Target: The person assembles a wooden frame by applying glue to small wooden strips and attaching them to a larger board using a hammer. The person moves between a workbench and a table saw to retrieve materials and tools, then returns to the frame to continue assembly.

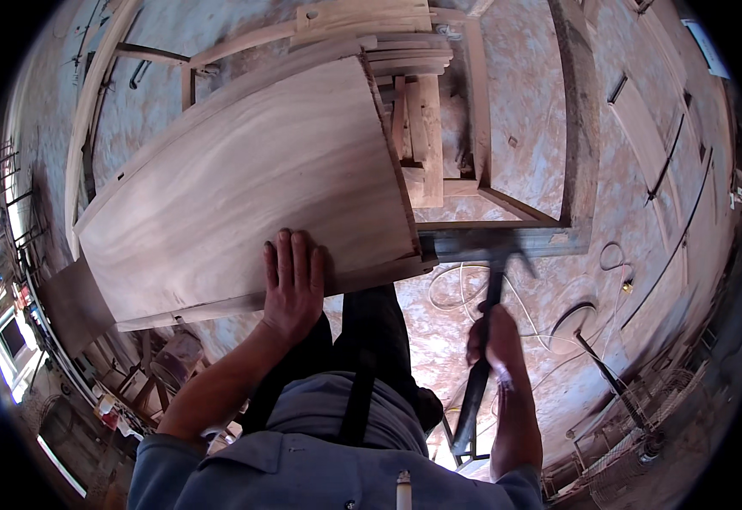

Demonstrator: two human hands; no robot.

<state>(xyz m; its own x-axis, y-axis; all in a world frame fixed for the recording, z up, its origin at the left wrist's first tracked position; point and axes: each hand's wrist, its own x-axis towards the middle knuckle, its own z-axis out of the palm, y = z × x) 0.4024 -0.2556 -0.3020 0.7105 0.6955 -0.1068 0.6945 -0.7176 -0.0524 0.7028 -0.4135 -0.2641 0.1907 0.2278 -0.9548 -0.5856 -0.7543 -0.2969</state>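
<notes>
A large pale plywood panel (260, 170) lies in front of me on a wooden frame, its right edge rough and splintered. My left hand (292, 289) rests flat on the panel near its front edge, fingers stretched out. In my right hand (500, 340) is a claw hammer (473, 399), gripped round its dark handle. The hammer's head, blurred by motion, is up to the right of the panel's front right corner. Whether it touches anything there, I cannot tell.
Behind the panel, wood strips (409, 61) are stacked beside upright boards (426, 144). A dark-edged frame (582, 127) stands at the right. Pale cable (520, 297) loops over the stained floor, with a round disc-like object (573, 327) nearby. Long boards (643, 144) lie farther right.
</notes>
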